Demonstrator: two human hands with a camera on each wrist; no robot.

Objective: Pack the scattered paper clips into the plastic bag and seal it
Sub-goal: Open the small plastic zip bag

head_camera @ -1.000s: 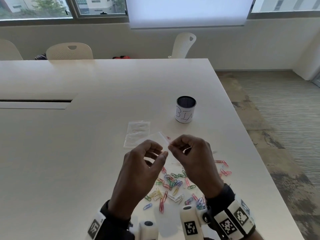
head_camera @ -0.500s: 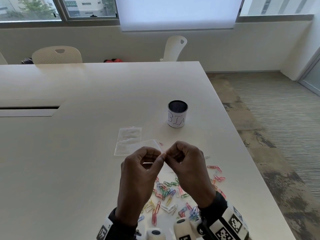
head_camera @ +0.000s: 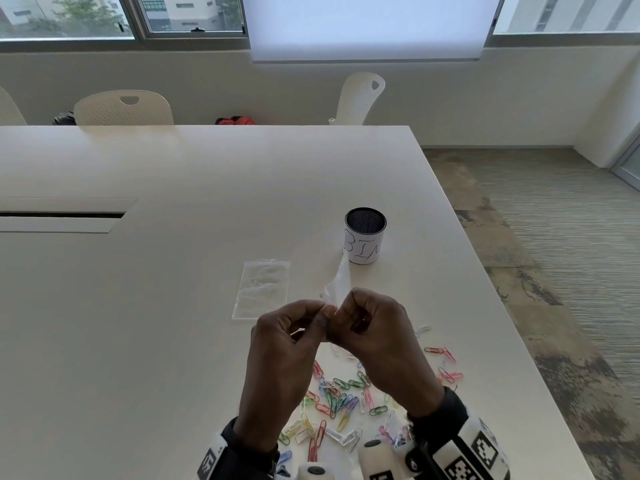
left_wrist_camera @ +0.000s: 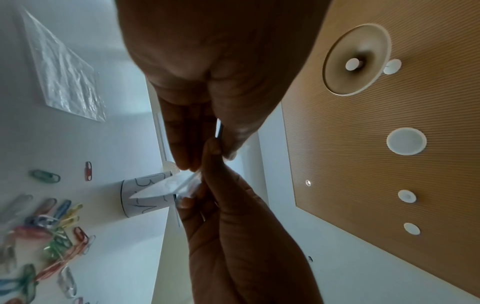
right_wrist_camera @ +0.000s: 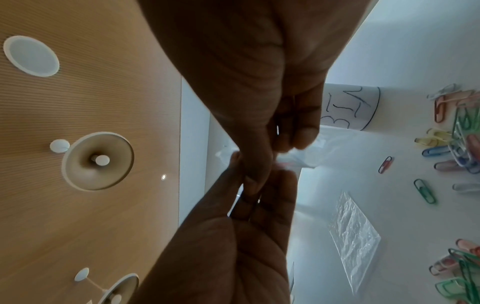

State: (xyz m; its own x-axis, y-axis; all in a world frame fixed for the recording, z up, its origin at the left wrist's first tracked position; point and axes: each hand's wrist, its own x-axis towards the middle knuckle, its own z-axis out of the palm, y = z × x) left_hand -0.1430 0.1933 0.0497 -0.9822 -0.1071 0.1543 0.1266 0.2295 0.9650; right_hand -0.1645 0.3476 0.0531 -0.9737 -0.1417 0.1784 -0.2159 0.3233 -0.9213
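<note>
You held the plastic bag [head_camera: 337,285] up off the table [head_camera: 173,306], above the far edge of the paper clips [head_camera: 341,400], with its free end reaching toward 1 o'clock, at the cup marked BIN [head_camera: 365,237]. Its long axis ran from your fingertips up toward that cup, and the head view caught it nearly edge-on, a thin pale sliver.

Your left hand [head_camera: 287,344] and right hand [head_camera: 372,330] met knuckle to knuckle, each with thumb and forefinger pinching the near edge of the bag and the other fingers curled in. From that grip you seemed to be working the mouth apart; whether it had opened cannot be told.

The film looked very light, limp and slick, so I judge it would fold or slip unless you took one lip in each hand, close to the seal strip. The clips looked small, hard and light, likely to slide on the smooth top; pinching a few at a time or scooping them would suit.

A second bag [head_camera: 262,289] lay flat at 11 o'clock from your hands, its long side running away from you.
</note>
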